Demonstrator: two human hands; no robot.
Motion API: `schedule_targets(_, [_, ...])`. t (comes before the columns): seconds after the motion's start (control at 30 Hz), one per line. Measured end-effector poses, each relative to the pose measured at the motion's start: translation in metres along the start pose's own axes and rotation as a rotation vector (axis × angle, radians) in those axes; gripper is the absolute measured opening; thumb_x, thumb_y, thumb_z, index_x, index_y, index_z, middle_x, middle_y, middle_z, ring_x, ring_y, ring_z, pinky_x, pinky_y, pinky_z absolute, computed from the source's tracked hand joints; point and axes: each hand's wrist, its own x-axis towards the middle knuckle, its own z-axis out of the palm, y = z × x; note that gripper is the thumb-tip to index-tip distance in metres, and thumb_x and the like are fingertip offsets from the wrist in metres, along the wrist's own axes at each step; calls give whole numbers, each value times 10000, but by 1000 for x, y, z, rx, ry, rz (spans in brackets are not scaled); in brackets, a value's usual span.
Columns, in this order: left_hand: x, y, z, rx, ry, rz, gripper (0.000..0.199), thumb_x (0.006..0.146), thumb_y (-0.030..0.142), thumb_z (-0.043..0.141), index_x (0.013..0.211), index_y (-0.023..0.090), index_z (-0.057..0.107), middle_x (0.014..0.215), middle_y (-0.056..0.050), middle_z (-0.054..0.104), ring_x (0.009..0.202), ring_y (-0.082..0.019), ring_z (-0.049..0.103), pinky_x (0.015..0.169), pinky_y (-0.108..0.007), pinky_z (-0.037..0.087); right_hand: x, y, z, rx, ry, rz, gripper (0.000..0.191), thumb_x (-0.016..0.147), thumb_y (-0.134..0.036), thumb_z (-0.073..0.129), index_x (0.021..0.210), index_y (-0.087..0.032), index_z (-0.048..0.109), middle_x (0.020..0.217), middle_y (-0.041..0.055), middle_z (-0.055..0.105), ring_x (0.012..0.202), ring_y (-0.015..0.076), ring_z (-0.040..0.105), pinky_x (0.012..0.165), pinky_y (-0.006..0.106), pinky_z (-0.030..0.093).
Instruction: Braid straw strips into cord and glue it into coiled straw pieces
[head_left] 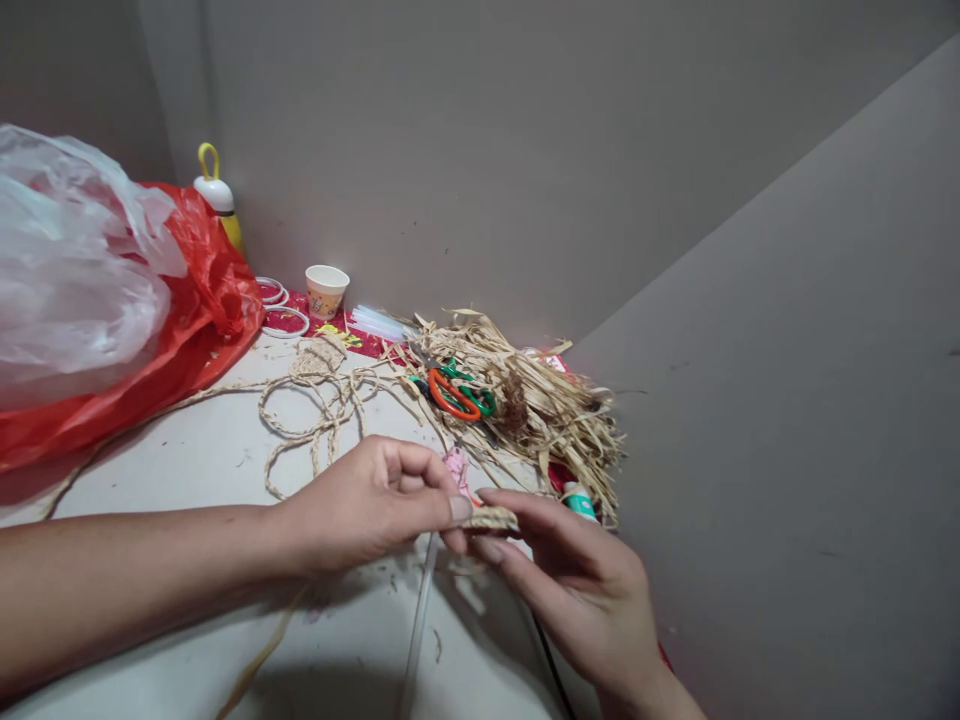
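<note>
Between my two hands is a small flat piece of coiled straw braid [491, 520], pale on top with a dark red underside. My left hand [375, 500] pinches its left end between thumb and fingers. On the other side, my right hand [577, 570] grips the right end with its thumb below and fingers above. Just behind the piece lies something pink [456, 467], partly hidden by my fingers. A clear stick [420, 620], like a glue stick, lies on the table below my hands. A loose straw strip [262, 655] hangs under my left forearm.
A heap of dry husk strips [540, 400] lies at the back, with orange-handled scissors [454, 395] and a green-handled pair on it. Braided cord [300, 435] lies left of it. Beyond are a paper cup [327, 290], white rings [285, 322], plastic bags [217, 290] and a yellow bottle [216, 192].
</note>
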Motion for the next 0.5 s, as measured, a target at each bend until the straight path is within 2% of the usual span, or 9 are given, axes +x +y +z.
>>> schedule_targets(0.1, [1, 0, 0, 37, 118, 118, 120, 751, 226, 679, 718, 133, 611, 688, -23, 662, 601, -89, 576, 584, -190, 424, 2, 3, 4, 251, 43, 160, 238, 853, -184, 644, 1070, -276, 674, 814, 24, 743, 649, 146, 703, 588, 237, 593])
schedule_targets(0.2, [0, -3, 1, 159, 176, 216, 74, 739, 175, 670, 717, 135, 611, 679, 2, 627, 607, -85, 565, 580, -181, 421, 4, 2, 9, 384, 95, 204, 213, 869, -231, 636, 1076, -262, 678, 769, 25, 730, 596, 134, 689, 547, 223, 585])
schedule_targets(0.33, [-2, -5, 2, 279, 150, 253, 31, 747, 157, 642, 750, 145, 614, 632, 40, 567, 560, -62, 496, 553, -170, 395, 3, -1, 12, 277, 141, 187, 263, 797, -179, 716, 1025, -311, 710, 766, -8, 737, 590, 117, 699, 546, 168, 575])
schedule_targets(0.5, [-2, -5, 1, 241, 86, 174, 87, 748, 187, 660, 789, 144, 596, 589, 67, 514, 506, -40, 424, 528, -164, 377, 0, -2, 7, 129, 95, 100, 258, 793, -130, 703, 953, -330, 733, 807, -29, 737, 606, 88, 689, 567, 124, 555])
